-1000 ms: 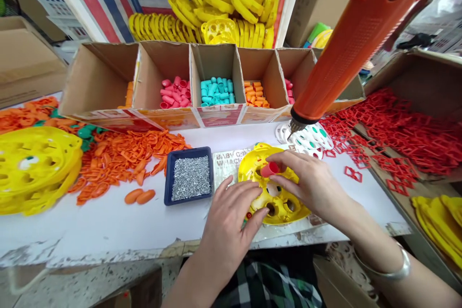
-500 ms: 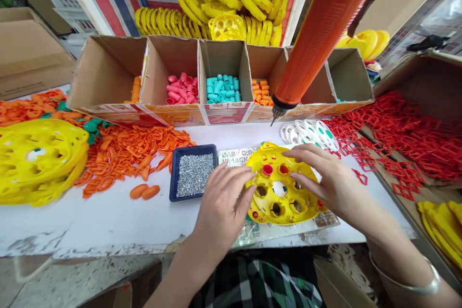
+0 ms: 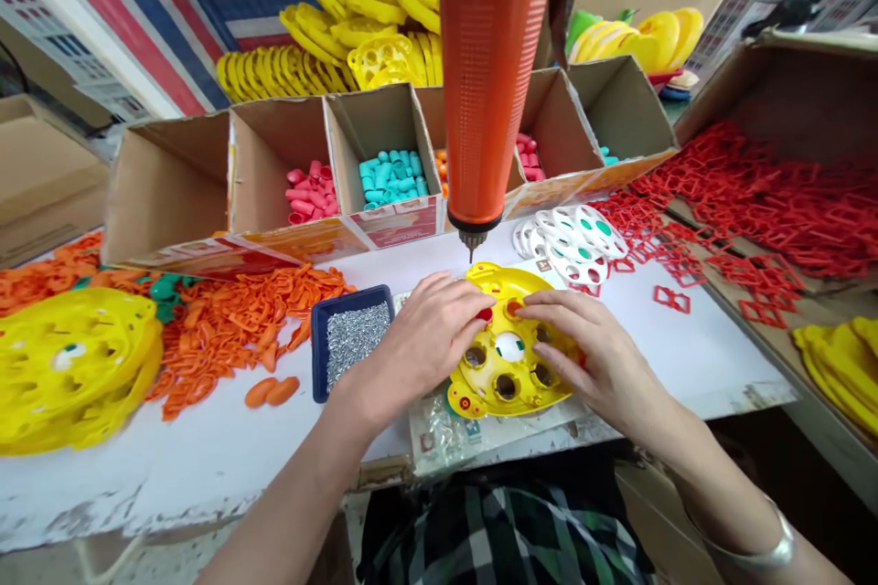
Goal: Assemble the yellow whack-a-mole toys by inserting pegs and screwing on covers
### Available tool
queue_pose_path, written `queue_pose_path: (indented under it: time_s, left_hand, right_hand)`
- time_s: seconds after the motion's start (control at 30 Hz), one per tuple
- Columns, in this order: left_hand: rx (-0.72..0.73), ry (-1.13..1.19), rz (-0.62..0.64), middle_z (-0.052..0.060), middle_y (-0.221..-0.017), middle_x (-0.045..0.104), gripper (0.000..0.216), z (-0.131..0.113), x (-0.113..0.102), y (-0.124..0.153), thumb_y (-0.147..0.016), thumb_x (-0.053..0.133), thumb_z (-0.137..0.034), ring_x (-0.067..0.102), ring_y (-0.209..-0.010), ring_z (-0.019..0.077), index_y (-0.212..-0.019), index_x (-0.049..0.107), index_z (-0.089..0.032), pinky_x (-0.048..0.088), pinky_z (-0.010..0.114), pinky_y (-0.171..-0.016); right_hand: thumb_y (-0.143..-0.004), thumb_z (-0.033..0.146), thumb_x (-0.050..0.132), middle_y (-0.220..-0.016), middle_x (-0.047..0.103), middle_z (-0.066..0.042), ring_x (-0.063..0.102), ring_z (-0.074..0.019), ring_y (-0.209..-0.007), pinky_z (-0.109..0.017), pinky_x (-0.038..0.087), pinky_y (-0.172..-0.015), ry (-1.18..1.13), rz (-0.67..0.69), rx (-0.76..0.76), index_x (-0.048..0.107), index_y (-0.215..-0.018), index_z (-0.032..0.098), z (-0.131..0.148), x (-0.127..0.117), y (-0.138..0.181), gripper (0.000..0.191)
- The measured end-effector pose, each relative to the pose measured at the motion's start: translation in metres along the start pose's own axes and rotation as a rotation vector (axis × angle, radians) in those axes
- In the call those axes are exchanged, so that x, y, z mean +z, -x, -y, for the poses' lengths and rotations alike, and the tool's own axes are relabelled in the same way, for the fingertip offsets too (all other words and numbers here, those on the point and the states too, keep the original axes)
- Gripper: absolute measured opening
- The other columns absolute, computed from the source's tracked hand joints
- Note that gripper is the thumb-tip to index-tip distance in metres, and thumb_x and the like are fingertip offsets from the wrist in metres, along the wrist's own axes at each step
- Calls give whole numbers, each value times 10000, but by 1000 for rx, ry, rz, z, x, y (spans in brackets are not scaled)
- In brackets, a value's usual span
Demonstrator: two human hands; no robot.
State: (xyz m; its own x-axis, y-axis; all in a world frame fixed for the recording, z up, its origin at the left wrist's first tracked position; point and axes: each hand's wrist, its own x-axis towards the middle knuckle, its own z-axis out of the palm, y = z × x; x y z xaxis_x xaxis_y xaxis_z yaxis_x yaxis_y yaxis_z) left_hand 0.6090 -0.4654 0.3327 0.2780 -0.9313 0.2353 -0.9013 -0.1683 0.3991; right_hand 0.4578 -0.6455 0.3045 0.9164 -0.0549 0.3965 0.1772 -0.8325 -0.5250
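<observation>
You're in a small toy-assembly workshop: a long cardboard bin (image 3: 165,183) sorts coloured plastic parts, red frames (image 3: 775,201) lie heaped, and an orange electric screwdriver (image 3: 488,91) hangs above a blue tray of screws (image 3: 316,356).

A cluttered bench (image 3: 206,475) of sorted plastic toy parts under a hanging electric screwdriver (image 3: 487,82).
An orange screwdriver body hangs tip-down at centre, in front of a cardboard divider box (image 3: 171,183) holding pink pegs (image 3: 311,194), turquoise pegs (image 3: 392,181) and, partly hidden, more in further compartments. On the left lie a heap of orange plastic pieces (image 3: 233,338) and stacked yellow perforated discs (image 3: 69,366), with a blue tray (image 3: 316,356) of silver screws (image 3: 349,343) nearer the middle. On the right sit white perforated discs (image 3: 569,242) and a mass of red square frames (image 3: 775,201). Behind the box, yellow parts (image 3: 329,27) pile against a striped tarpaulin (image 3: 157,0).
</observation>
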Motion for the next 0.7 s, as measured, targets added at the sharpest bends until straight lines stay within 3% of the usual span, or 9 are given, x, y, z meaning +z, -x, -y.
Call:
queue_pose_path:
  time_s: [0.27, 0.4, 0.53, 0.7]
  left_hand:
    - [49, -77, 35, 87, -1122, 656, 229, 6, 3, -2, -1008, 441, -191, 571, -1039, 235, -1166, 606, -173, 473, 408, -907]
    - [119, -72, -36, 95, -1082, 653, 202, 11, -2, -2, -1009, 455, -236, 590, -999, 232, -1142, 596, -177, 487, 389, -860]
    - [34, -55, -122, 80, -987, 635, 167, 9, -6, -1, -986, 523, -306, 601, -936, 223, -1064, 590, -174, 496, 362, -817]
    - [-149, -193, -128, 37, -810, 602, 231, -4, -1, -7, -932, 602, -391, 571, -786, 215, -847, 551, -182, 452, 345, -714]
  right_hand:
    - [-946, 169, 534, -1169, 663, -109, 587, -260, -1080, -460, 458, -945, 30, 0, -16, 631, -1138, 173, 5, 2, -4, 215]
    - [-955, 178, 518, -1170, 663, -116, 584, -265, -1080, -463, 456, -949, 48, 9, -10, 648, -1125, 165, 7, 1, -6, 214]
    - [-954, 173, 509, -1154, 666, -128, 588, -279, -1078, -470, 459, -939, 60, 23, -12, 660, -1106, 139, 6, 1, -6, 217]
    - [-955, 174, 503, -1147, 667, -124, 582, -277, -1075, -467, 460, -941, 51, 33, -5, 666, -1109, 141, 7, 0, -7, 227]
